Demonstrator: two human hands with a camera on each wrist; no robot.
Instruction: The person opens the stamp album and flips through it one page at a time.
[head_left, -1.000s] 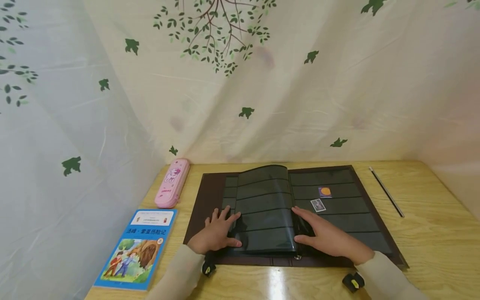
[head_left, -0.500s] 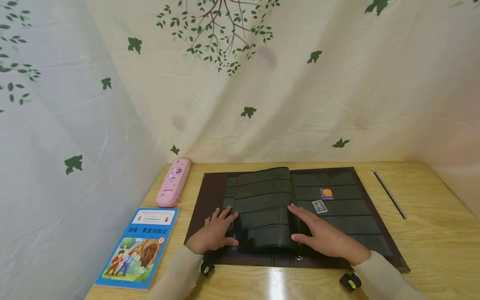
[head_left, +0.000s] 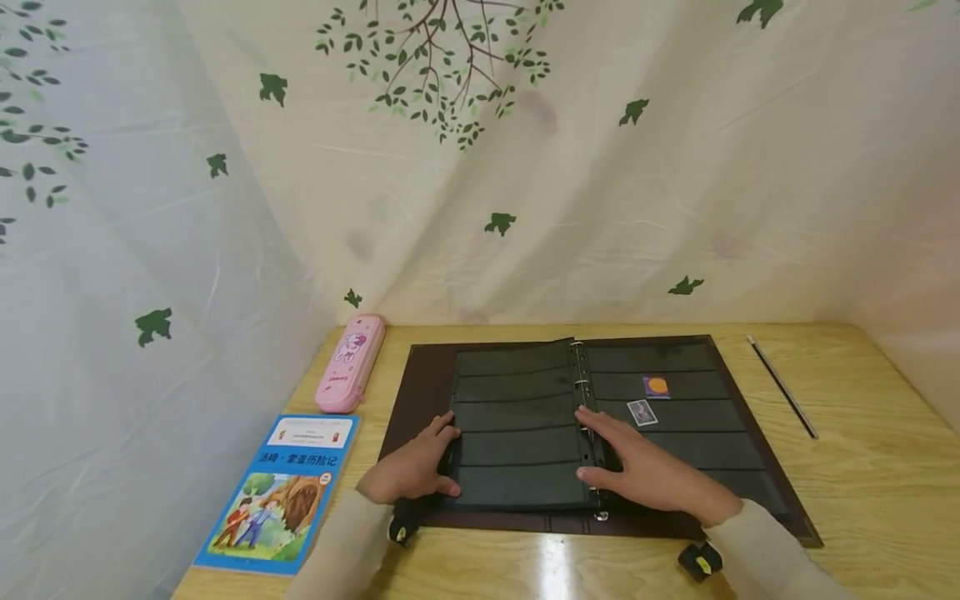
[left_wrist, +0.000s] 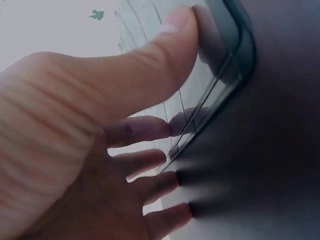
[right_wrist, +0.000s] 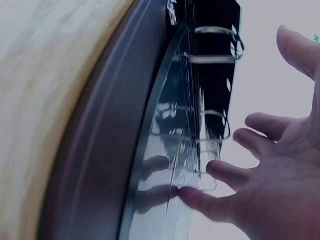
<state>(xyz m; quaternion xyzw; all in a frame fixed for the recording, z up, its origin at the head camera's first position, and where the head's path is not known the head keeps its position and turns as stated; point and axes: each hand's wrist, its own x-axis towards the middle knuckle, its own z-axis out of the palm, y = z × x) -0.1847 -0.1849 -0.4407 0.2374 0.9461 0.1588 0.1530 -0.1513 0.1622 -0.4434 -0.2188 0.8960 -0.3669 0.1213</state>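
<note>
A dark brown ring-binder album (head_left: 415, 392) lies spread on the table. Its black pages carry rows of strip pockets; the left page (head_left: 517, 446) lies nearly flat. My left hand (head_left: 412, 465) rests at that page's outer edge, with thumb and fingertips touching it in the left wrist view. My right hand (head_left: 652, 468) reaches to the metal rings (right_wrist: 215, 59), fingers spread, one fingertip touching the glossy page in the right wrist view. On the right page (head_left: 697, 450) are a small purple-and-orange stamp-like piece (head_left: 657, 386) and a white-bordered grey one (head_left: 642, 412). Neither hand grips anything.
A pink pencil case (head_left: 351, 363) and a blue illustrated book (head_left: 277, 496) lie left of the album. A dark pencil-like stick (head_left: 782, 386) lies to its right. A patterned curtain (head_left: 465, 250) hangs behind the wooden table (head_left: 862, 467).
A black page that was curved up over the middle has come down flat on the left, exposing the rings. My left hand has shifted slightly left; the right hand has barely moved.
</note>
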